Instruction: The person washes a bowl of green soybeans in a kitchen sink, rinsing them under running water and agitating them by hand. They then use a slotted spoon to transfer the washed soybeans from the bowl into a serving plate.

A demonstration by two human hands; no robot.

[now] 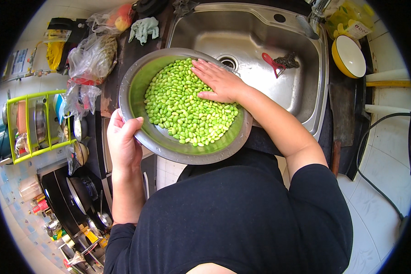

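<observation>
A wide metal basin (187,158) full of shelled green soybeans (182,105) is held at the sink's near left corner, partly over the sink. My left hand (124,137) grips the basin's left rim, thumb on top and fingers curled below, mostly hidden. Flat on the beans at the far right side lies my right hand (218,82), its fingers stretched out and pointing left. It holds nothing. The beans are heaped toward the basin's middle and right, leaving some of the inner wall bare on the left.
Behind the basin is a steel sink (255,34) with a drain (227,61), a red peeler (273,64) and a dark scouring pad (287,60). A yellow bowl (348,56) stands on the right. Plastic bags (93,57), a pale cloth (144,30) and a green dish rack (20,155) are on the left.
</observation>
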